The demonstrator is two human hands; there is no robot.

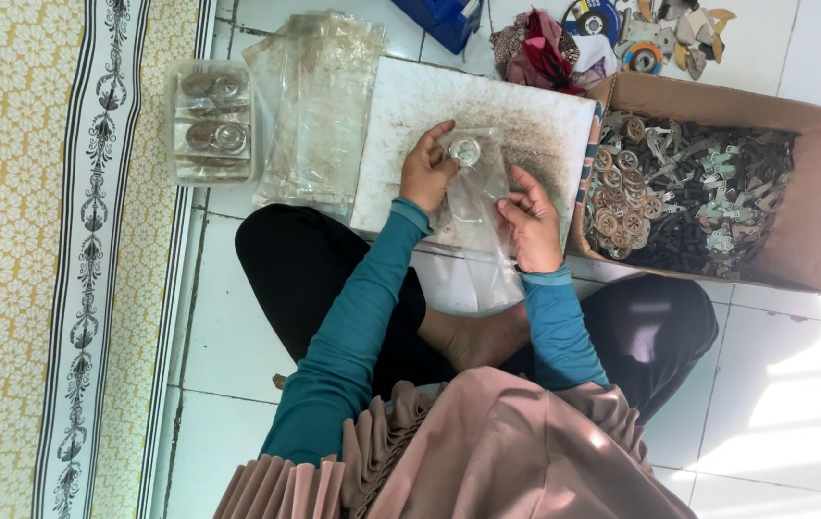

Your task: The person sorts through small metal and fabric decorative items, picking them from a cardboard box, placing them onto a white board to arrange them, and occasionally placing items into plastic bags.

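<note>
While both hands hold clear bag (476, 197), mouth faces person, lengthwise.

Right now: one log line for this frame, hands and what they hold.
left hand: on clear plastic bag by round metal part | right hand: grips bag edge | under: white board | right: cardboard box of metal parts

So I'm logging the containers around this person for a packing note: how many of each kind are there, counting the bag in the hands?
Cardboard box of metal parts: 1
Clear plastic tub of round parts: 1
Stack of clear bags: 1
Clear bag held by left hand and right hand: 1
Total: 4
</note>
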